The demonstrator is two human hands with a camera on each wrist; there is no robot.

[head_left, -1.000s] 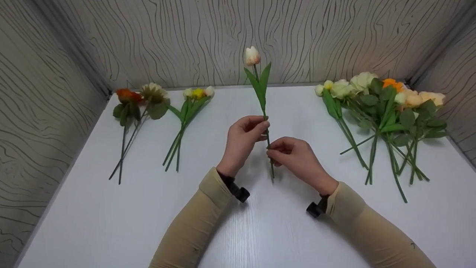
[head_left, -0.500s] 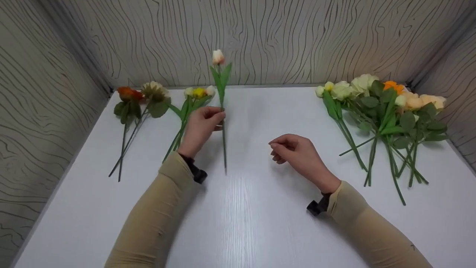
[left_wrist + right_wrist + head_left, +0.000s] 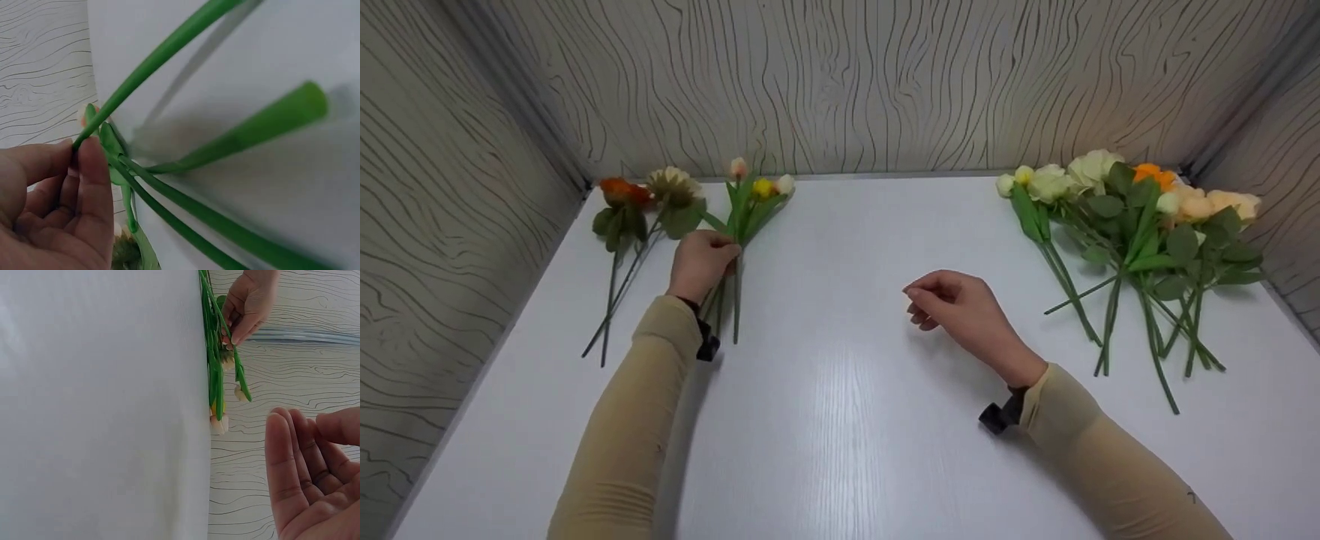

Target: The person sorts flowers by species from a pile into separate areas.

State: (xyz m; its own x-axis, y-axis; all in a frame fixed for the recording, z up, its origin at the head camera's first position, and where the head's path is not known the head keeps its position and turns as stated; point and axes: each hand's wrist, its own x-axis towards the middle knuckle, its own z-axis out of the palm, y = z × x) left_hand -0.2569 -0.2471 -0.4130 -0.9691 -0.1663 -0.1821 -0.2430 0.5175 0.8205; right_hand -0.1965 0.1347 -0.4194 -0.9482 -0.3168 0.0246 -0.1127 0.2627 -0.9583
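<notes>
My left hand (image 3: 701, 264) pinches the green stem of a pale pink tulip (image 3: 738, 168) between thumb and fingers, over the left part of the white table. In the left wrist view the pinched stem (image 3: 152, 59) slants above several other green stems (image 3: 225, 216). The tulip overlaps a small bunch with a yellow tulip (image 3: 763, 187) and a white tulip (image 3: 785, 184). My right hand (image 3: 971, 315) hovers over the table right of the middle, fingers loosely curled and holding nothing. In the right wrist view its fingers (image 3: 279, 455) have nothing between them.
Left of the bunch lie a red-orange flower (image 3: 622, 192) and a cream flower (image 3: 673, 184), stems crossed. A heap of cream, peach and orange flowers (image 3: 1091, 172) lies at the right. A patterned wall (image 3: 870, 90) stands behind the white table (image 3: 825, 450).
My left hand has carried the tulip left and lowered it to the small bunch. My right hand let go of its stem and has stayed near the same place.
</notes>
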